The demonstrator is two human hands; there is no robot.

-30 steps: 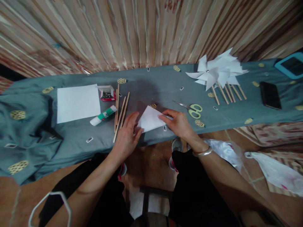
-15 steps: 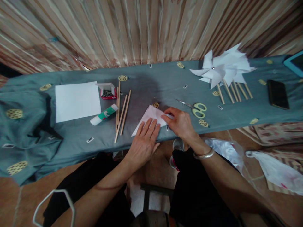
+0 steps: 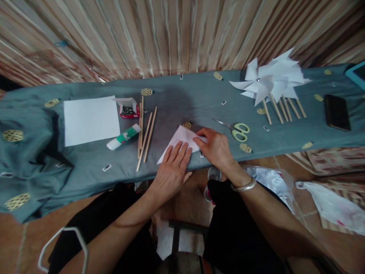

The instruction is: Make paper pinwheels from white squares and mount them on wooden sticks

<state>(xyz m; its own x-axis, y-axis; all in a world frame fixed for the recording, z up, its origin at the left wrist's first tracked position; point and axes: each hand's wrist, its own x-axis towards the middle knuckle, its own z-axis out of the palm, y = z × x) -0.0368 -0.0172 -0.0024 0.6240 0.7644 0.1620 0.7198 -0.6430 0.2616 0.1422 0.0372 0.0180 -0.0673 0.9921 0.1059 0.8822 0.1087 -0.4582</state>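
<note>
A sheet of white paper (image 3: 182, 134), folded into a triangle, lies near the front edge of the cloth-covered table. My left hand (image 3: 172, 167) rests flat on its lower part, fingers stretched out. At the paper's right corner, my right hand (image 3: 216, 147) pinches the edge between thumb and fingers. Green-handled scissors (image 3: 239, 131) lie just right of that hand, blades pointing left. Several wooden sticks (image 3: 148, 137) lie left of the paper. Beside them are a glue tube (image 3: 124, 137) with a green label and an open red-and-white box (image 3: 129, 109) of small metal pieces.
A stack of white sheets (image 3: 91, 121) lies at the left. Several paper pinwheels (image 3: 265, 83) on sticks are piled at the back right, near a black phone (image 3: 337, 112) and a blue-edged tablet (image 3: 356, 78). A pleated curtain (image 3: 182, 34) hangs behind the table.
The view has shifted slightly. Both hands stay in nearly the same place on the folded paper, the right still pinching its corner.
</note>
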